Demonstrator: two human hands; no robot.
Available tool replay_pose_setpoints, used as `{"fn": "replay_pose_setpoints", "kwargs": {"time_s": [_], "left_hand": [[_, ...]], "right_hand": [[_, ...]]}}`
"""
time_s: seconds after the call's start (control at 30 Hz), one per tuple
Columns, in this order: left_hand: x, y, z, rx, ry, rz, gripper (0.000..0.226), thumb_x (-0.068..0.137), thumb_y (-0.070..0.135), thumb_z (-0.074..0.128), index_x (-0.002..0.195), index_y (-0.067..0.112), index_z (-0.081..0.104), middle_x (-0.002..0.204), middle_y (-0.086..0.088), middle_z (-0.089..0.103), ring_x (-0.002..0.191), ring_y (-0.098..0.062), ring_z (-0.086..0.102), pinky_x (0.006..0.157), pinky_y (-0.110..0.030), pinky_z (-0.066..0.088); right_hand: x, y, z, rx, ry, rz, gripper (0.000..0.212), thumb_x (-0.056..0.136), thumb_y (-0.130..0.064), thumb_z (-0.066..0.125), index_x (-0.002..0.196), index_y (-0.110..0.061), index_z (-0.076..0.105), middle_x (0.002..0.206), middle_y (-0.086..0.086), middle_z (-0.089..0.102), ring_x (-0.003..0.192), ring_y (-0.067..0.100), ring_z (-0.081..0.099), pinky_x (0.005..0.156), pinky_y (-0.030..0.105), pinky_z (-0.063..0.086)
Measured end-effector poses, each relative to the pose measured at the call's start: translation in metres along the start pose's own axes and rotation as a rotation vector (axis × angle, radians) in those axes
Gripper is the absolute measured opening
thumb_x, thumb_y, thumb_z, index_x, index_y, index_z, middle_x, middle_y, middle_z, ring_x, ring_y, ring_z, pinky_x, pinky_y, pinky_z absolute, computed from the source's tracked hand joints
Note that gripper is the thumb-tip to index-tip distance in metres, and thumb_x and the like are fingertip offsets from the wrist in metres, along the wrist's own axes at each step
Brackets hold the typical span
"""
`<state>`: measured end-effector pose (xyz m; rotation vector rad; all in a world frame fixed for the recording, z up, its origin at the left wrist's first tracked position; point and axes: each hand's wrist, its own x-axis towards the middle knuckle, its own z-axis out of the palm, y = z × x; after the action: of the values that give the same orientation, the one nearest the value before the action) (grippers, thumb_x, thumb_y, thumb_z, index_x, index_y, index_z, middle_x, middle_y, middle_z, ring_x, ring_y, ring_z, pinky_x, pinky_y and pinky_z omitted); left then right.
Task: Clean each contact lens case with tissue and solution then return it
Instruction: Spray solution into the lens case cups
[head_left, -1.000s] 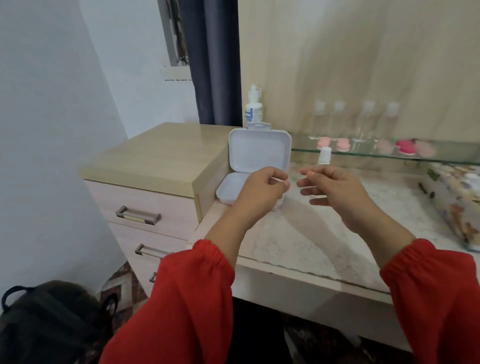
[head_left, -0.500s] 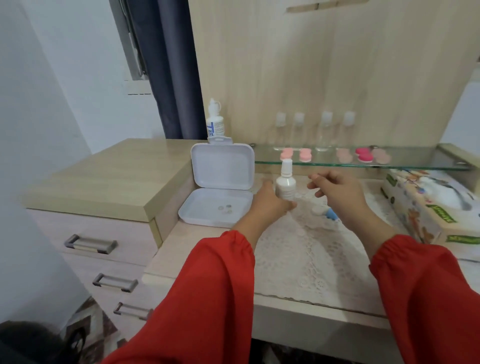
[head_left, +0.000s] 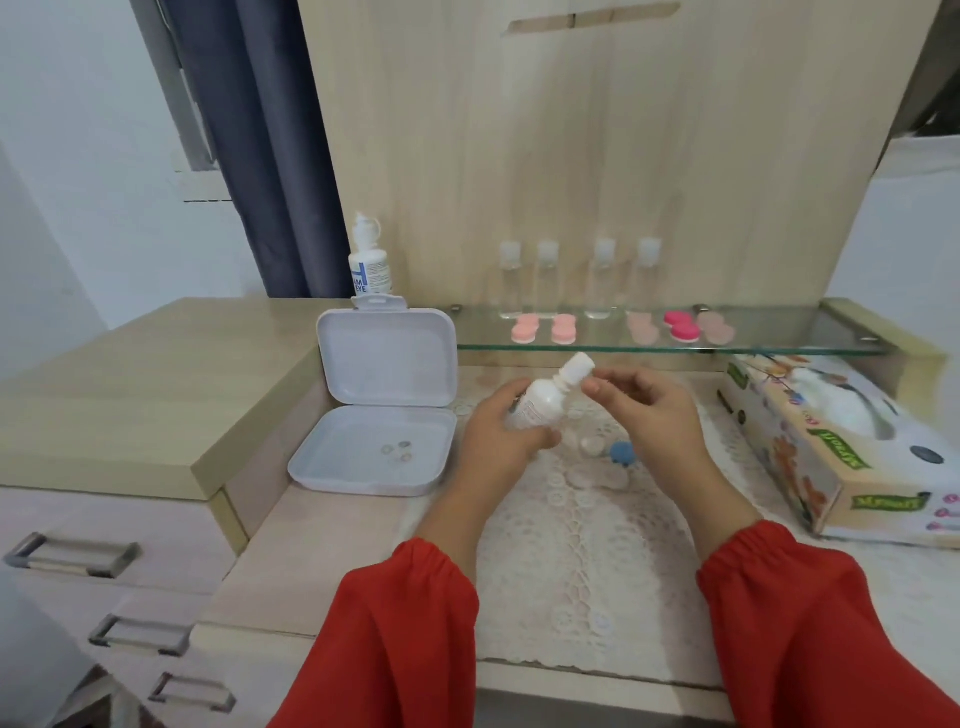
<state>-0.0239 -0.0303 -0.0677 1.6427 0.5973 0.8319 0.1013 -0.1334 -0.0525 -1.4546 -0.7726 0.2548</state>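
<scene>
We're at the solution step: left hand (head_left: 506, 441) grips the solution bottle (head_left: 545, 400) over the counter (head_left: 332, 545), right hand (head_left: 644, 421) fingers pinched at its cap (head_left: 576, 369). Next, we'd guess: uncap. Open case (head_left: 605, 449) lies just behind; the others on the glass shelf (head_left: 779, 340).

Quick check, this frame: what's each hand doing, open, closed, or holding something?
Left hand: curled round the small white bottle, holding it tilted.
Right hand: fingertips at the bottle's cap; firm pinch cannot be told.

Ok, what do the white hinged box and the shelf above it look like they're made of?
White hinged box: apparently matte plastic, moulded with rounded corners and a latch tab. Shelf: clear glass, see-through with a greenish edge.
</scene>
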Motion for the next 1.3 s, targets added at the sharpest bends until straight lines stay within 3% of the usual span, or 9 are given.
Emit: {"fn": "replay_pose_setpoints", "kwargs": {"time_s": [0.17,0.3,0.37,0.47,0.57,0.7,0.8,1.1,1.3], "left_hand": [[0.001,0.005,-0.003,-0.028,-0.055,-0.033,0.063,0.067,-0.007,0.071,0.099,0.047,0.065,0.121,-0.002,0.051,0.101,-0.02,0.06,0.075,-0.033,0.058],[0.002,0.004,-0.003,-0.044,-0.041,-0.057,0.064,0.066,-0.009,0.07,0.105,0.042,0.068,0.119,0.002,0.051,0.101,-0.021,0.06,0.074,-0.033,0.059],[0.003,0.002,-0.003,-0.041,-0.031,-0.058,0.065,0.065,-0.009,0.071,0.108,0.04,0.069,0.117,0.003,0.051,0.101,-0.022,0.06,0.074,-0.035,0.059],[0.003,0.001,-0.002,-0.028,-0.016,-0.049,0.065,0.064,-0.009,0.07,0.107,0.04,0.069,0.116,0.003,0.051,0.101,-0.022,0.06,0.073,-0.033,0.059],[0.003,0.001,-0.002,-0.037,-0.007,-0.054,0.066,0.064,-0.01,0.07,0.106,0.041,0.068,0.115,0.004,0.05,0.1,-0.021,0.059,0.073,-0.034,0.059],[0.001,0.001,0.001,-0.013,-0.027,-0.058,0.065,0.066,-0.01,0.069,0.111,0.037,0.068,0.116,-0.001,0.048,0.103,-0.021,0.057,0.076,-0.036,0.059],[0.0,0.001,0.0,-0.017,-0.05,-0.055,0.063,0.066,-0.006,0.073,0.115,0.033,0.067,0.118,0.0,0.052,0.102,-0.021,0.06,0.076,-0.037,0.059],[0.004,0.008,-0.005,-0.513,-0.037,-0.279,0.018,0.09,0.023,0.061,0.104,0.016,0.051,0.082,-0.012,0.062,0.048,-0.011,0.046,0.04,-0.02,0.033],[0.007,0.005,-0.013,-0.759,0.073,-0.385,0.04,0.088,0.023,0.062,0.124,0.007,0.053,0.078,-0.009,0.059,0.04,-0.009,0.04,0.033,-0.017,0.027]], "right_hand": [[-0.001,-0.005,-0.005,0.054,-0.022,0.028,0.026,0.073,-0.04,0.074,0.083,-0.016,0.071,0.063,-0.003,0.057,0.053,0.009,0.048,0.057,0.025,0.042],[0.003,-0.004,-0.011,0.11,-0.098,0.015,0.018,0.083,-0.008,0.07,0.097,-0.02,0.071,0.084,0.001,0.069,0.067,0.012,0.057,0.06,0.023,0.047],[0.004,-0.003,-0.012,0.108,-0.108,0.013,0.02,0.086,-0.012,0.069,0.104,-0.019,0.069,0.095,0.006,0.07,0.072,0.013,0.063,0.061,0.027,0.05],[0.002,-0.003,-0.011,0.044,-0.106,0.027,0.007,0.087,-0.015,0.069,0.093,-0.016,0.071,0.085,0.009,0.069,0.067,0.013,0.062,0.061,0.029,0.049],[0.001,-0.001,-0.011,0.049,-0.123,0.009,0.023,0.085,-0.002,0.066,0.099,-0.021,0.068,0.097,0.002,0.069,0.078,0.011,0.063,0.069,0.026,0.052],[-0.001,0.0,-0.009,0.017,-0.068,0.079,0.011,0.085,-0.023,0.071,0.086,-0.015,0.064,0.075,0.004,0.064,0.062,0.014,0.061,0.063,0.031,0.053],[0.002,-0.001,-0.011,0.086,-0.075,0.048,0.004,0.087,-0.008,0.067,0.088,-0.012,0.066,0.08,0.004,0.068,0.07,0.013,0.064,0.066,0.026,0.053],[0.008,0.002,-0.019,0.385,-0.044,-0.068,0.034,0.089,0.01,0.054,0.105,-0.018,0.064,0.097,-0.002,0.067,0.093,0.012,0.063,0.083,0.025,0.054],[0.012,0.017,-0.022,-0.343,0.111,0.042,0.034,0.09,-0.001,0.058,0.118,-0.019,0.06,0.1,-0.005,0.06,0.094,0.012,0.058,0.072,0.012,0.041]]}}
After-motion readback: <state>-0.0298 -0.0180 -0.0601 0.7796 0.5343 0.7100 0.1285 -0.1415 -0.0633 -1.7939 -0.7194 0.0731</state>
